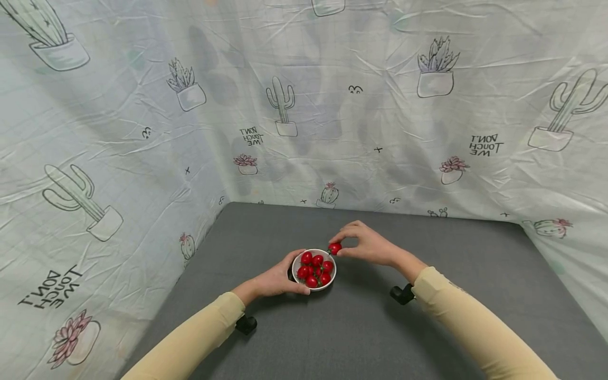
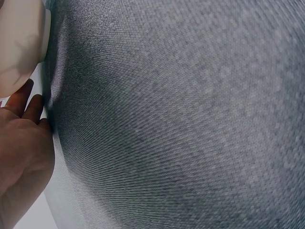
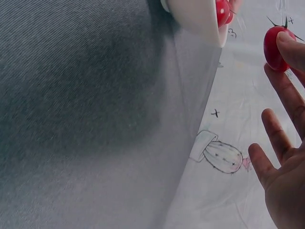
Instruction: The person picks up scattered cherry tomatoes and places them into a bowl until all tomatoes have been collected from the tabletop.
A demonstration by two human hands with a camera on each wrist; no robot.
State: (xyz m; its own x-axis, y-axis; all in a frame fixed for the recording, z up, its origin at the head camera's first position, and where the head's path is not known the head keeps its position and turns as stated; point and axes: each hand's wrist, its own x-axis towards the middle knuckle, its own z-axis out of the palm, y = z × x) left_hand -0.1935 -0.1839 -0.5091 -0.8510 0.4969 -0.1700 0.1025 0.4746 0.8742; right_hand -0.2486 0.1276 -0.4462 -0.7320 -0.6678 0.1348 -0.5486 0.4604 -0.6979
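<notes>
A white bowl (image 1: pixel 294 274) stands on the dark grey table with several red cherry tomatoes (image 1: pixel 311 282) inside. My left hand (image 1: pixel 277 278) holds the bowl from its left, thumb at the near side and fingers round the far side. In the left wrist view, the fingers touch the bowl's (image 2: pixel 21 45) underside curve. Just past the bowl's far right rim, my right hand (image 1: pixel 369 245) pinches one cherry tomato (image 1: pixel 334 248) between thumb and fingers. The right wrist view shows this tomato (image 3: pixel 275 49) with its green stem up, while the other fingers are spread.
The grey table (image 1: pixel 332 338) extends around the bowl on all sides. Behind it and along its left hangs a pale curtain (image 1: pixel 328 132) printed with cacti. A black wrist mount (image 1: pixel 402 294) juts from under the right sleeve, another mount (image 1: pixel 246 324) under the left.
</notes>
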